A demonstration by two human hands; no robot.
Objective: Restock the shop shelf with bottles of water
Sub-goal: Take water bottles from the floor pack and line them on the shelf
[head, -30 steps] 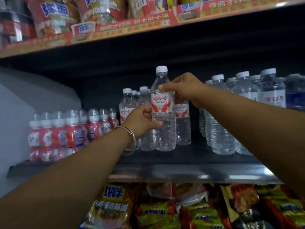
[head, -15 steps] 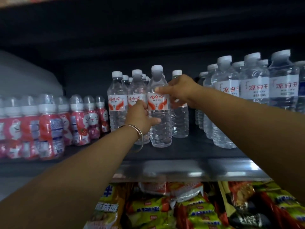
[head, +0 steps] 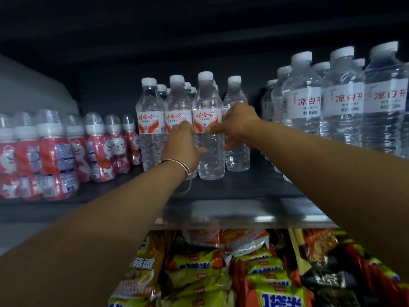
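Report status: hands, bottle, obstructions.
Left hand and right hand both grip the water bottle. Bottle upright on shelf, in row. Nothing blocking.

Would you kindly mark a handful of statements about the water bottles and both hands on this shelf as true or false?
1. Both hands hold the same water bottle. True: the left hand and right hand grip it.
2. That bottle lies on its side. False: it stands upright on the shelf.
3. The pink drink bottles stand right of it. False: they stand to its left.
4. The left wrist wears a bracelet. True.
5. The held bottle has a blue cap. False: white.
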